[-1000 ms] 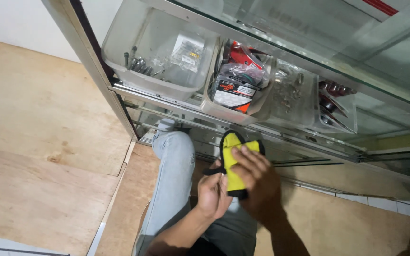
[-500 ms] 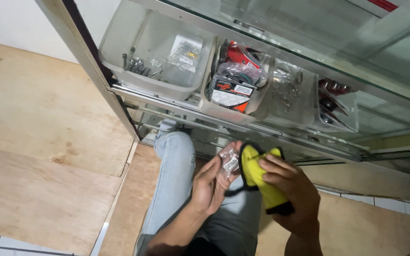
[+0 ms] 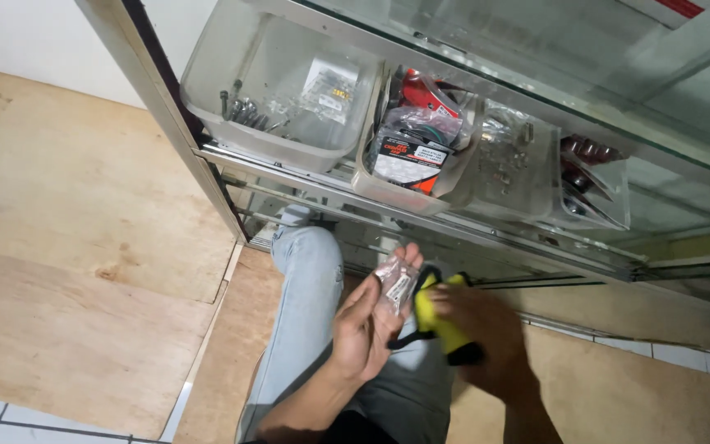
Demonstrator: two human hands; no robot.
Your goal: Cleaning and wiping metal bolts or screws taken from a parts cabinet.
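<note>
Lower centre of frame: left hand [image 3: 367, 325] holds a small clear bag [image 3: 396, 284] of what look like small metal parts, pinched between thumb and fingers, palm up. Just right of it, right hand [image 3: 486, 337], motion-blurred, is clenched round a yellow-and-black tool [image 3: 441, 325]; the tool's top sits beside the bag, touching or nearly, can't tell which. Both hang over the person's knee in light jeans [image 3: 306, 304].

Upper half: glass cabinet [image 3: 585, 74] w/ a row of clear bins on a shelf. Left bin [image 3: 232, 123] has bolts & a packet, middle bin [image 3: 388, 189] packed goods, right bins more hardware. Plywood floor [image 3: 67, 247] at left.

To handle this well, judging by the frame: keep the bag flat on the palm w/ its opening up so nothing spills, & steady the right hand's hold before bringing the tool closer.
</note>
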